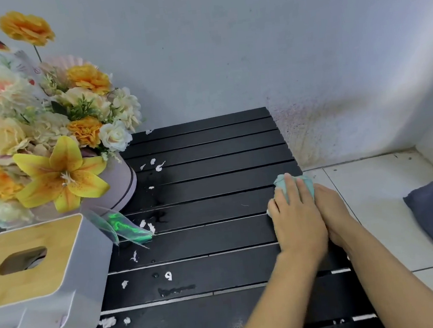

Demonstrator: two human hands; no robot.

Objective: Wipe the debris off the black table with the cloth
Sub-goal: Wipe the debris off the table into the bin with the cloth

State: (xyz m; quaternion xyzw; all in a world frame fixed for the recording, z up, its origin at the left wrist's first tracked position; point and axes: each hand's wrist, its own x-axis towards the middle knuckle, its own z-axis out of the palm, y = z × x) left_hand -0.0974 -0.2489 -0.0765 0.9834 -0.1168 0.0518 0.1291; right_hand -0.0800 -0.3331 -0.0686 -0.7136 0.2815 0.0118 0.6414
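Cloth (280, 183): one, under left hand (298, 224); debris (168, 276): roughly thirteen scraps

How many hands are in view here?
2. The left hand presses flat on the cloth at the black table's right edge; the right hand lies beside it, over that edge.

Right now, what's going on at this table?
A person is wiping the black table. The left hand presses the cloth flat at the table's right edge. The right hand sits beside it at that edge, its grip unclear. White debris lies scattered on the left side, near the tissue box and flower box.
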